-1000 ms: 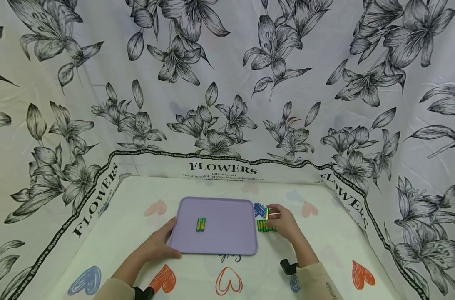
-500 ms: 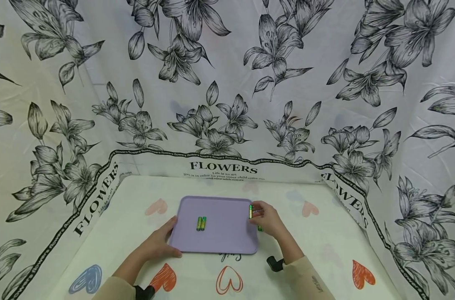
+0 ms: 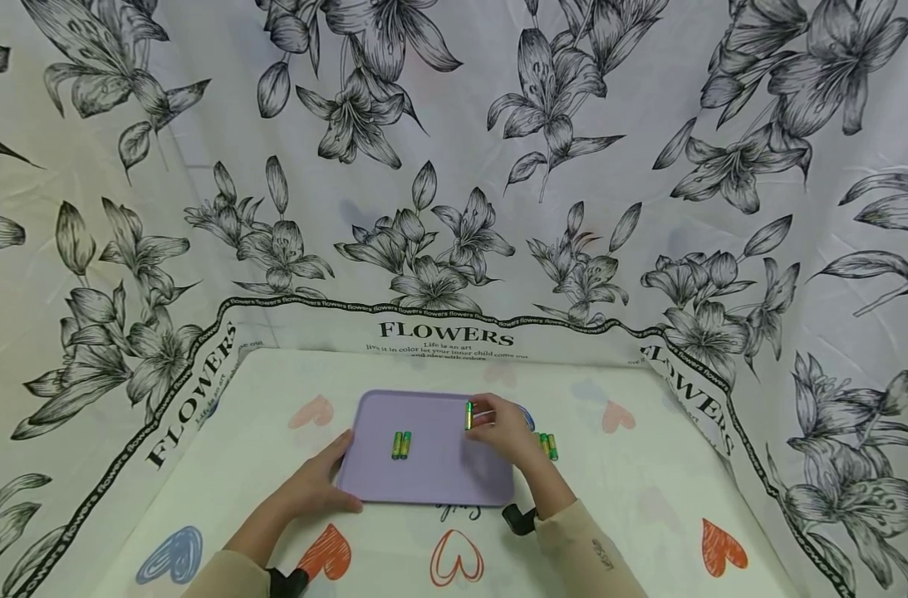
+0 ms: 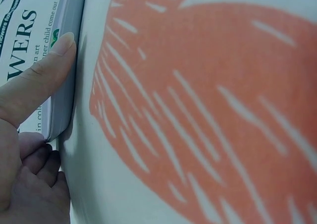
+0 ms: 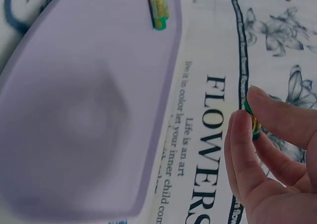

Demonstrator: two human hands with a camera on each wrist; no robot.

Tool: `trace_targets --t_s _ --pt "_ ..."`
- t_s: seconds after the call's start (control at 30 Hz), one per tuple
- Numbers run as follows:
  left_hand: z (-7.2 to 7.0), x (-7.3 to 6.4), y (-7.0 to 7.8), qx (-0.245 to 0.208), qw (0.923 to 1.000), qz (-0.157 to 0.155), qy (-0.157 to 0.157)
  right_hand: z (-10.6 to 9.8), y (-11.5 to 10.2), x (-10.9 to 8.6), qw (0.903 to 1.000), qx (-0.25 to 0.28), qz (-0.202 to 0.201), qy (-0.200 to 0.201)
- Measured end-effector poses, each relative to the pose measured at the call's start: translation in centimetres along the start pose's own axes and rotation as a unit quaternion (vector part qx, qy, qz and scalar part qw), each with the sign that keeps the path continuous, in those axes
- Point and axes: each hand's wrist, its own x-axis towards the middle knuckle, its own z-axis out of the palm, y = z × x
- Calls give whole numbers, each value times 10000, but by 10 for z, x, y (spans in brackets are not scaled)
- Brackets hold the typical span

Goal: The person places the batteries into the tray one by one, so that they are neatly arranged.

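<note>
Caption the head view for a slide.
The right hand pinches a green battery over a purple tray bearing two more batteries, the left hand at its corner.

Floral curtain (image 3: 454,174): "FLOWERS", "Life is an art"; black band (image 3: 439,313): "flowers".

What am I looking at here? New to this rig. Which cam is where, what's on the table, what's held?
There's no robot: these are a person's two bare hands. The wide picture comes from a camera worn on the head, looking forward and down. The two close-ups come from cameras worn on the wrists, one per hand.

On the heart-print cloth sits a purple tray. Two green-and-yellow cylinders, apparently batteries, lie side by side on it. More cylinders lie right of the tray, partly hidden by the right arm.

The left hand holds the tray's near left corner. The right hand has one cylinder in its grip, pinched between thumb and fingers.
</note>
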Motion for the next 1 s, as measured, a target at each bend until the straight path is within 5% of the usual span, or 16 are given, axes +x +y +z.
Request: trace_targets --t_s 0.57,1.0 --pt "0 0 -1 -100 9999 27 26 76 -1 14 9998 175 -15 -108" --pt "0 1 0 -80 10000 21 21 112 12 30 9989 -443 128 -12"
